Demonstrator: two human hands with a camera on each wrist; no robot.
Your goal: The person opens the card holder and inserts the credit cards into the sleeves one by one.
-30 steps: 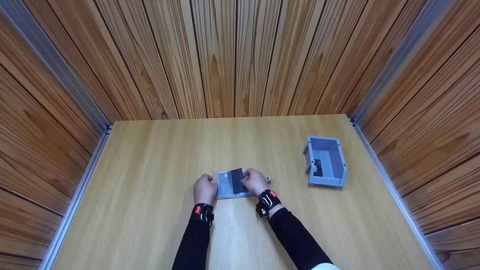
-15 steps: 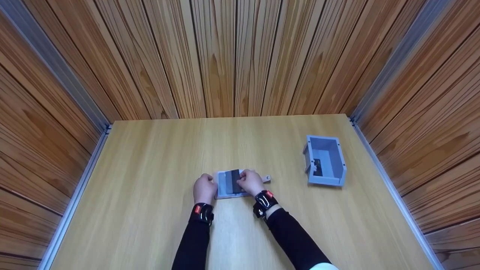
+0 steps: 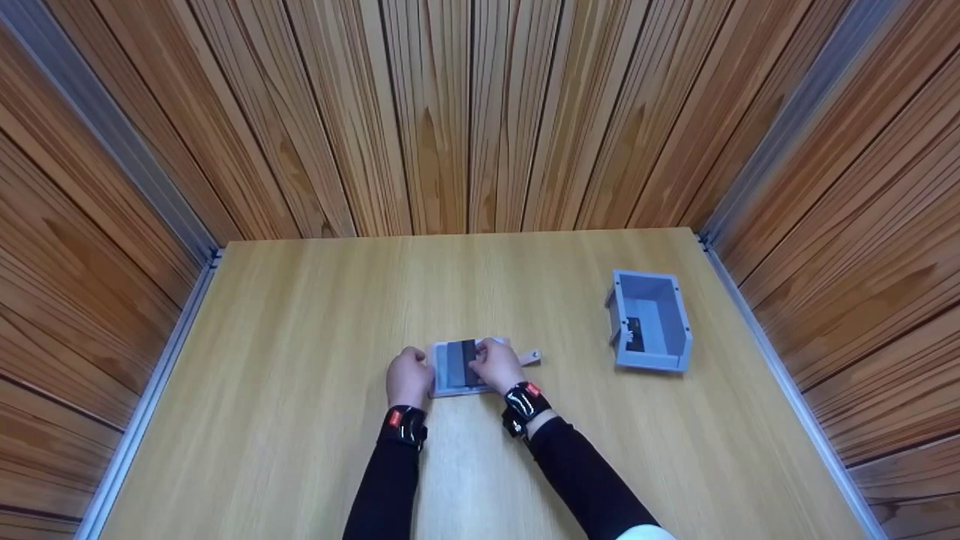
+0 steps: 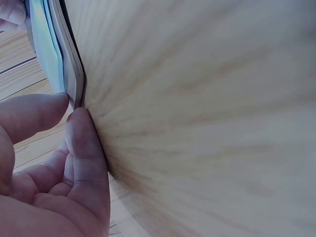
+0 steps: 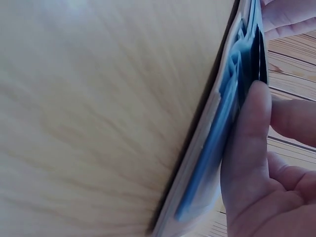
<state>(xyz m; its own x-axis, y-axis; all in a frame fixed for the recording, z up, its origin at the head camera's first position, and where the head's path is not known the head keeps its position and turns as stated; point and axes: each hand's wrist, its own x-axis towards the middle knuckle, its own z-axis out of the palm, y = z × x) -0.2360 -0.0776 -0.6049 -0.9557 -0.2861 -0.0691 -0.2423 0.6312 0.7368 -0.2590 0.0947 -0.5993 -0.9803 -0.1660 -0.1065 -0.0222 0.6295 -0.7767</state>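
Observation:
An opened wallet (image 3: 441,375) with a light-blue inside lies on the table in the head view, a snap strap (image 3: 530,358) sticking out on its right. At its left edge is my left hand (image 3: 409,377); the left wrist view shows thumb and finger pinching the wallet's edge (image 4: 74,74). My right hand (image 3: 497,365), over the wallet's right half, pinches a dark card (image 3: 470,361) between thumb and finger. The card stands along the wallet's middle, beside a greyer strip (image 3: 455,364). Right wrist view: the card (image 5: 263,59) rises close by the blue pockets (image 5: 232,94), its lower part hidden.
A grey-blue plastic bin (image 3: 679,364) stands at the right of the wooden table (image 3: 337,300), with a small black card-like piece (image 3: 635,334) inside. Wood-plank walls (image 3: 442,112) enclose the back and sides.
My right hand has moved a little left with the dark card, whose visible face has narrowed. More of the snap strap shows. The left hand has stayed at the wallet's left edge.

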